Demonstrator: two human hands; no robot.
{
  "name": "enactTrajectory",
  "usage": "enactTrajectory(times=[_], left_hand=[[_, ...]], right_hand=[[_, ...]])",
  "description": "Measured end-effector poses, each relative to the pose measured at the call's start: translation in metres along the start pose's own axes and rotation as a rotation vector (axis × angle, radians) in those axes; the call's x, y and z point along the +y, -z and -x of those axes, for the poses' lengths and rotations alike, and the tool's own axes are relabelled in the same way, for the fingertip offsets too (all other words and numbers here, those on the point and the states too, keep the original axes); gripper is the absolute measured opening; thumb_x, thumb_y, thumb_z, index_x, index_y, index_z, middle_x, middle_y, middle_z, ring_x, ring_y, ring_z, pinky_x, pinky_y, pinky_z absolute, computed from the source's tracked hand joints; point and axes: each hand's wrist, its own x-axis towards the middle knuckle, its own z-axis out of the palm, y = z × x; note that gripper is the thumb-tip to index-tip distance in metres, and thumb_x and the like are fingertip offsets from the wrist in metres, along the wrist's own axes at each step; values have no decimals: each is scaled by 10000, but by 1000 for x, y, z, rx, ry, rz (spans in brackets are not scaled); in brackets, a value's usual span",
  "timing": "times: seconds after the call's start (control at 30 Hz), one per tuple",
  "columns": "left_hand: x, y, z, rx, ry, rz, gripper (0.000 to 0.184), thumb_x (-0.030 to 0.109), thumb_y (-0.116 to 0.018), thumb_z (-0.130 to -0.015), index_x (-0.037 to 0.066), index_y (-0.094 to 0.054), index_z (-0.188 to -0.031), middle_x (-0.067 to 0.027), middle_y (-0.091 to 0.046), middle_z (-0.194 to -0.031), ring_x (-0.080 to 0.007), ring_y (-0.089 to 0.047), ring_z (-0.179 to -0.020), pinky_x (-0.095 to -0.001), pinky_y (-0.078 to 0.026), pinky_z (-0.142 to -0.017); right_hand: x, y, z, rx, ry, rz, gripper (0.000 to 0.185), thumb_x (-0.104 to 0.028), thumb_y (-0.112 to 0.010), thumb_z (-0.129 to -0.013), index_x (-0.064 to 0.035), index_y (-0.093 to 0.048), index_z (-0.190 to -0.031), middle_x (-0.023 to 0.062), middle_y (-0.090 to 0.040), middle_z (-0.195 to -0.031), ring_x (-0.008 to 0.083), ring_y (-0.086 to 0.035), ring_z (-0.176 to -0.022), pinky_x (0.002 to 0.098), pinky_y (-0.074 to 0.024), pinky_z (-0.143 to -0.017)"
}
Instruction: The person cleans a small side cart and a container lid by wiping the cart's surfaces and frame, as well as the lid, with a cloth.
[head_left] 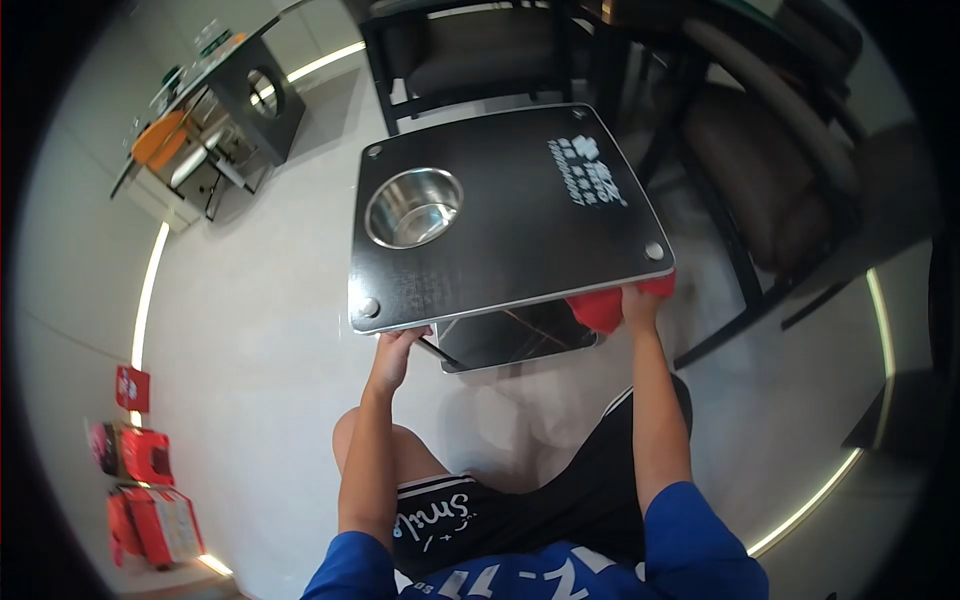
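Observation:
In the head view, a small black table (500, 240) with rounded corners and a metal stud at each corner stands before my knees. A round steel bowl-like well (415, 208) is set into the left of its top, and white lettering is printed at the far right. My left hand (398, 350) grips the near left edge from below, its fingertips partly hidden under the top. My right hand (640, 303) is at the near right corner, closed on a red cloth (597, 309) against the edge. A lower black shelf (517, 338) shows beneath the top.
Dark chairs stand behind the table (480, 60) and close on its right (770, 180). A grey desk (262, 105) with an orange-backed chair (165, 142) is at the far left. Red bags and boxes (155, 520) lie by the left wall.

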Motion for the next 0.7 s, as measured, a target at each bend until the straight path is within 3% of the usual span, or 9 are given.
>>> enactTrajectory(times=[0.07,0.17,0.27,0.37,0.4,0.43,0.5,0.53,0.7], left_hand=[[-1,2,-1,52,-37,-79,123,90,-553,-808,39,-653,-858,-43,-652,-862,-144,-571,-880,-302,-405,-853],[12,-1,-4,-11,-179,-99,123,143,-539,-893,50,-609,-851,-65,-607,-843,-176,-574,-821,-387,-463,-854],[24,12,-9,109,-291,-130,168,189,-533,-912,35,-599,-918,-84,-613,-881,-190,-585,-827,-404,-478,-840],[33,13,-16,243,-327,-58,211,223,-514,-927,35,-607,-949,-87,-627,-926,-180,-596,-819,-389,-481,-822],[51,-18,-9,175,-312,-89,214,235,-497,-931,48,-589,-882,-49,-596,-806,-127,-530,-662,-304,-452,-675],[46,-14,-12,185,-308,-90,214,235,-497,-931,48,-589,-882,-49,-596,-806,-127,-530,-662,-304,-452,-675],[36,-3,-20,147,-267,61,223,246,-448,-954,82,-546,-838,9,-494,-654,-81,-373,-513,-241,-308,-496],[37,-14,-20,217,-282,21,247,263,-431,-956,95,-521,-799,31,-433,-622,-62,-272,-483,-236,-221,-460],[34,-23,-22,342,-299,84,214,248,-437,-940,108,-511,-795,35,-432,-615,-65,-282,-478,-232,-224,-453]], right_hand=[[-7,-3,6,-2,5,-71,427,-161,-707,-802,0,-558,-1170,136,-605,-1173,289,-567,-1106,375,-422,-947],[9,-5,21,-88,-60,29,418,-194,-725,-777,-27,-583,-1134,139,-608,-1147,297,-576,-1074,379,-435,-921],[24,-2,27,-183,-13,32,409,-211,-732,-758,-43,-597,-1105,121,-599,-1132,282,-556,-1090,368,-424,-926],[20,-3,35,-82,-49,-38,392,-214,-728,-740,-55,-608,-1077,118,-595,-1102,277,-549,-1083,361,-423,-914],[21,-1,36,-106,84,154,349,-210,-723,-723,-59,-611,-1017,113,-594,-1038,273,-565,-1025,356,-439,-871],[24,0,36,-115,81,150,349,-210,-723,-723,-59,-611,-1017,113,-594,-1038,273,-565,-1025,356,-439,-871],[34,2,36,-262,-60,213,299,-194,-716,-711,-61,-602,-953,114,-595,-950,286,-585,-936,357,-462,-804],[39,2,38,-268,-53,208,299,-194,-716,-711,-61,-602,-953,114,-595,-950,286,-585,-936,357,-462,-804],[83,-2,71,-261,-136,179,241,-176,-702,-717,-51,-594,-893,127,-610,-883,317,-607,-849,378,-483,-724]])
